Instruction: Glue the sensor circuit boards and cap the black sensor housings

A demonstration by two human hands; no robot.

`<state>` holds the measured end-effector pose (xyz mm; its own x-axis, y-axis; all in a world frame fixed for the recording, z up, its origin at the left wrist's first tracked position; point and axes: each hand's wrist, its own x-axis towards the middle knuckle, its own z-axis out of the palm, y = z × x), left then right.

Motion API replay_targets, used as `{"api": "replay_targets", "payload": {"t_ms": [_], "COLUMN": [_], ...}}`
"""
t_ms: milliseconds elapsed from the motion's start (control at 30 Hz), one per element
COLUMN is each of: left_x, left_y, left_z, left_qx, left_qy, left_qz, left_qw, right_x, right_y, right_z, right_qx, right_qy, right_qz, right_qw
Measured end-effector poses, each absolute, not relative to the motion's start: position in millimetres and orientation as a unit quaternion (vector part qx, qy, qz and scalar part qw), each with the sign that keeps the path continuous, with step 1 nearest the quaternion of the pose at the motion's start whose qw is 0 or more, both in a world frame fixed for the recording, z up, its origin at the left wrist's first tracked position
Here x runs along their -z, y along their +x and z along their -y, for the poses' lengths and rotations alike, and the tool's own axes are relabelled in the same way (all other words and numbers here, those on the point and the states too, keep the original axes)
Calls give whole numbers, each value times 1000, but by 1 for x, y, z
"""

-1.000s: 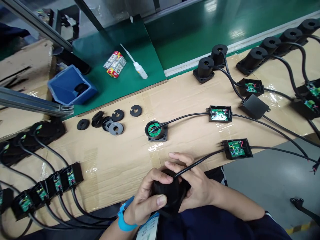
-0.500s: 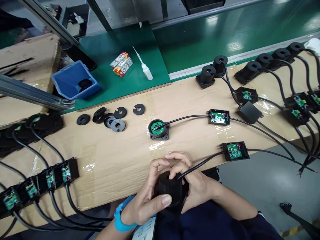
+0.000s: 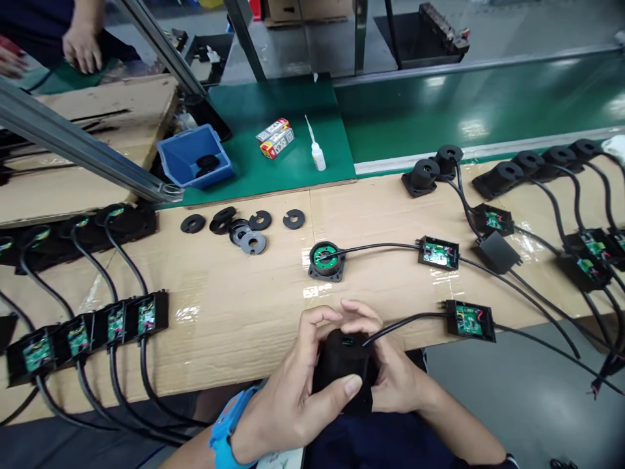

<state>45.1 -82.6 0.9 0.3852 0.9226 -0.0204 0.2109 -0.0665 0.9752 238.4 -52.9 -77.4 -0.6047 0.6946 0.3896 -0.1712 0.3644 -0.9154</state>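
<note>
left hand (image 3: 291,396) and right hand (image 3: 396,372) grip a black housing (image 3: 338,366); twisting it could strain the cable (image 3: 415,317) at its right.

Elec. assy. workshop: bench (image 3: 244,293) w/ PCBs (image 3: 469,319), cables (image 3: 415,316).

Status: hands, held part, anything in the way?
Left hand, right hand around black cylindrical housing. Possibly in the way: black cable past right hand to open black rectangular box.

A printed box (image 3: 275,138) and a white bottle (image 3: 318,157) sit on a green mat (image 3: 293,177) near a blue bin (image 3: 181,155).
</note>
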Motion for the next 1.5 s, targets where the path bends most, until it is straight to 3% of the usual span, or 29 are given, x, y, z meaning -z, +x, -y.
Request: {"api": "replay_targets", "payload": {"t_ms": [100, 200, 300, 400, 500, 600, 900, 1000, 1133, 1233, 1333, 1500], "left_x": [-2, -1, -1, -5, -14, -21, -11, -4, -2, -3, 1, -2], "left_y": [40, 36, 36, 41, 48, 54, 51, 44, 37, 37, 37, 36], "left_z": [81, 81, 82, 82, 82, 84, 93, 89, 83, 81, 79, 70], "left_qx": [-338, -327, -303, -289, -292, -287, -244, -276, -346, -382, -396, -369], "left_qy": [657, 686, 737, 779, 799, 807, 835, 823, 719, 612, 599, 681], "left_qz": [-449, -470, -508, -519, -505, -500, -487, -478, -437, -419, -368, -321], "left_qw": [502, 449, 327, 201, 146, 130, 73, 133, 416, 551, 590, 544], "right_x": [72, 73, 75, 71, 62, 54, 48, 47, 53, 64, 70, 62], "right_y": [250, 265, 276, 275, 261, 247, 242, 260, 301, 322, 328, 334], "right_z": [62, 71, 72, 70, 70, 67, 55, 56, 52, 49, 49, 53], "right_qx": [-411, -246, -136, -67, 9, 33, 14, 38, 43, 0, -70, -136], "right_qy": [-264, -344, -369, -356, -346, -337, -246, -292, -405, -454, -437, -437], "right_qz": [774, 742, 706, 740, 791, 815, 812, 833, 818, 791, 780, 739], "right_qw": [404, 520, 589, 567, 504, 471, 529, 469, 406, 410, 441, 495]}}
